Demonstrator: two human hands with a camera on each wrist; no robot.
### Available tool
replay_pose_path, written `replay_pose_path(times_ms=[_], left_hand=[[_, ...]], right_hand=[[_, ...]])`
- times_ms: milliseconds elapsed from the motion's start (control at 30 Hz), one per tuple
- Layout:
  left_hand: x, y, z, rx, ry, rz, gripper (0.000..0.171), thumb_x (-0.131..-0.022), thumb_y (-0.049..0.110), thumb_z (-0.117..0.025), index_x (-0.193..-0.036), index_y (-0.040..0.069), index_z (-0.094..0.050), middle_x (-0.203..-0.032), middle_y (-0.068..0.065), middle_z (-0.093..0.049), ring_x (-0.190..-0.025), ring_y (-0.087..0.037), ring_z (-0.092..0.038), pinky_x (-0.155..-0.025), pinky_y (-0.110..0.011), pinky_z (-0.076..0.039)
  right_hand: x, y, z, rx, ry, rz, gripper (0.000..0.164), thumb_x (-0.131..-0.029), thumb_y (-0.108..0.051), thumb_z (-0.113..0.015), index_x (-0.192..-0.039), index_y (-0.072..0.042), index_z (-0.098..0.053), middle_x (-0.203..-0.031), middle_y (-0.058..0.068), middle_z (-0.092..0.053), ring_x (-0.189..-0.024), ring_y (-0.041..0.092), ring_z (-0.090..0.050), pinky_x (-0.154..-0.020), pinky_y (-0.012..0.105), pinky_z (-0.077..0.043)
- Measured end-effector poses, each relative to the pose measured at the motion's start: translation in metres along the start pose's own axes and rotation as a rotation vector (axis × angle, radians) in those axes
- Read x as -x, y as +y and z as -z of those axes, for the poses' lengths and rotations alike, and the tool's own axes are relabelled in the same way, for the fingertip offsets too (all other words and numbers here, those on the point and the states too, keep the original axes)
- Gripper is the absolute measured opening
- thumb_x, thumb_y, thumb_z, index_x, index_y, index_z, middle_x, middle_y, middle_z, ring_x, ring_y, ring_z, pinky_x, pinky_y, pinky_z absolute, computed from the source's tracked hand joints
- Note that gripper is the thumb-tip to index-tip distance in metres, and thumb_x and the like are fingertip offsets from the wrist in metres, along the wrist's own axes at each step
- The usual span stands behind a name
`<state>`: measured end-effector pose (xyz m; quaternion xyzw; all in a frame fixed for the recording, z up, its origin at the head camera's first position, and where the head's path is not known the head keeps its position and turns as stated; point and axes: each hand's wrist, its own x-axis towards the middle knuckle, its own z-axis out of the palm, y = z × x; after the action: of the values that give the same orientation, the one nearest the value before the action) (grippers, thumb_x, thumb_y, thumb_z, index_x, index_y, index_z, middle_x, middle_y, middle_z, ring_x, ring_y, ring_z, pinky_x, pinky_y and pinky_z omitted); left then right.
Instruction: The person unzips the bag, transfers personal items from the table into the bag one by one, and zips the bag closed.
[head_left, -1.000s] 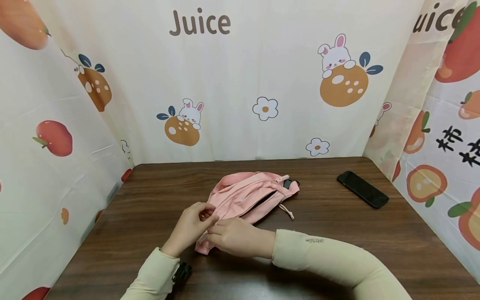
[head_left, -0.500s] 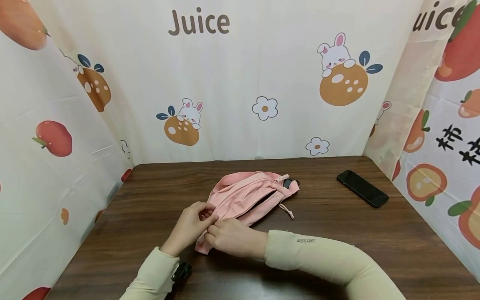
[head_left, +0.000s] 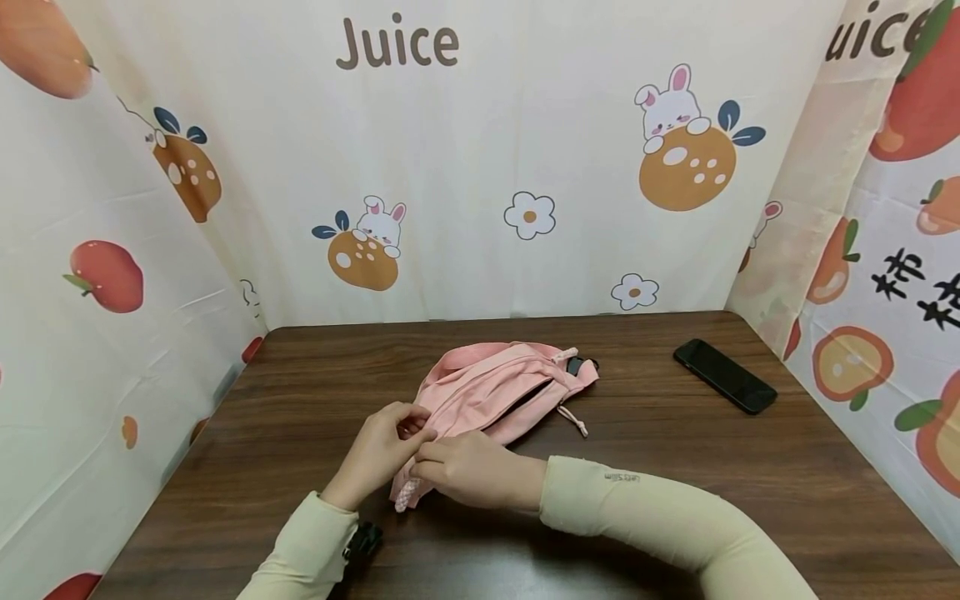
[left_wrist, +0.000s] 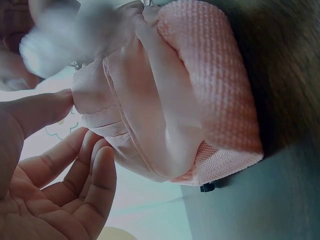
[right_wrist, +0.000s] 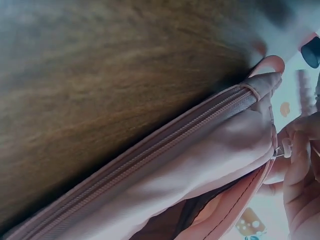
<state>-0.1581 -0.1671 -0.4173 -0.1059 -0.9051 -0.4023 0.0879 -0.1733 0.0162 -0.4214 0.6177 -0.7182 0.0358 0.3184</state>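
A pink waist bag (head_left: pixel 487 392) lies slantwise on the brown table. A dark gap shows along one of its zips (head_left: pixel 517 406). My left hand (head_left: pixel 381 450) pinches the edge at the bag's near left end; its thumb and fingertips meet the fabric in the left wrist view. Close beside it, my right hand (head_left: pixel 472 471) pinches a small zip pull (right_wrist: pixel 285 148) at the end of the open zip. Another zip (right_wrist: pixel 165 155) runs along the bag's side. Pink webbing strap (left_wrist: pixel 215 75) curves near the left hand. The right fingertips are partly hidden in the head view.
A black phone (head_left: pixel 724 377) lies at the right of the table (head_left: pixel 315 367). From the bag's far right end hang a light cord (head_left: pixel 573 421) and a black buckle (head_left: pixel 576 365). Printed curtains (head_left: pixel 480 167) stand behind and at both sides.
The right hand shifts slightly left, then back right, still at the bag's near end. A pale patterned strip now shows at the bag's lower left tip. The left hand stays put.
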Motion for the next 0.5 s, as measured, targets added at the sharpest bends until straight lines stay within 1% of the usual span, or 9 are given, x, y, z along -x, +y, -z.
replay_pose_path(times_ms=[67, 233, 333, 367, 500], left_hand=[[0.0, 0.0, 0.0, -0.002, -0.001, -0.008, 0.017, -0.083, 0.01, -0.076, -0.099, 0.008, -0.071, -0.086, -0.001, -0.064, -0.077, -0.01, -0.059, -0.069, -0.021, -0.051], [0.0, -0.001, 0.001, 0.002, -0.009, -0.019, 0.018, -0.082, 0.006, -0.073, -0.1, 0.008, -0.071, -0.087, 0.0, -0.065, -0.079, -0.01, -0.06, -0.071, -0.023, -0.051], [0.0, -0.001, 0.001, 0.009, -0.012, -0.014, 0.018, -0.083, 0.008, -0.074, -0.101, 0.008, -0.071, -0.087, 0.0, -0.065, -0.08, -0.009, -0.06, -0.072, -0.023, -0.051], [0.0, -0.001, 0.001, 0.011, -0.012, -0.012, 0.018, -0.084, 0.009, -0.074, -0.101, 0.008, -0.071, -0.088, 0.0, -0.065, -0.08, -0.01, -0.06, -0.072, -0.023, -0.051], [0.0, 0.0, 0.001, 0.015, -0.009, -0.013, 0.017, -0.085, 0.013, -0.074, -0.101, 0.007, -0.071, -0.087, -0.001, -0.065, -0.079, -0.01, -0.06, -0.072, -0.023, -0.051]], right_hand=[[0.001, 0.001, 0.001, -0.038, 0.006, -0.014, 0.008, -0.087, -0.026, -0.07, -0.096, -0.024, -0.069, -0.095, -0.013, -0.066, -0.086, 0.0, -0.064, -0.067, 0.016, -0.051], [0.004, 0.004, 0.004, -0.131, 0.015, -0.055, 0.018, -0.085, -0.022, -0.072, -0.103, -0.023, -0.069, -0.099, -0.012, -0.067, -0.09, 0.002, -0.065, -0.068, 0.017, -0.053], [0.007, 0.007, 0.004, -0.18, 0.033, -0.079, 0.019, -0.085, -0.023, -0.073, -0.103, -0.022, -0.07, -0.101, -0.011, -0.067, -0.09, 0.002, -0.065, -0.071, 0.017, -0.053], [0.008, 0.008, 0.004, -0.202, 0.04, -0.088, 0.019, -0.085, -0.022, -0.073, -0.103, -0.022, -0.07, -0.102, -0.011, -0.067, -0.09, 0.002, -0.064, -0.071, 0.017, -0.052], [0.012, 0.013, 0.006, -0.278, 0.074, -0.141, 0.017, -0.083, -0.02, -0.073, -0.1, -0.02, -0.069, -0.096, -0.01, -0.065, -0.078, -0.002, -0.057, -0.068, 0.011, -0.047]])
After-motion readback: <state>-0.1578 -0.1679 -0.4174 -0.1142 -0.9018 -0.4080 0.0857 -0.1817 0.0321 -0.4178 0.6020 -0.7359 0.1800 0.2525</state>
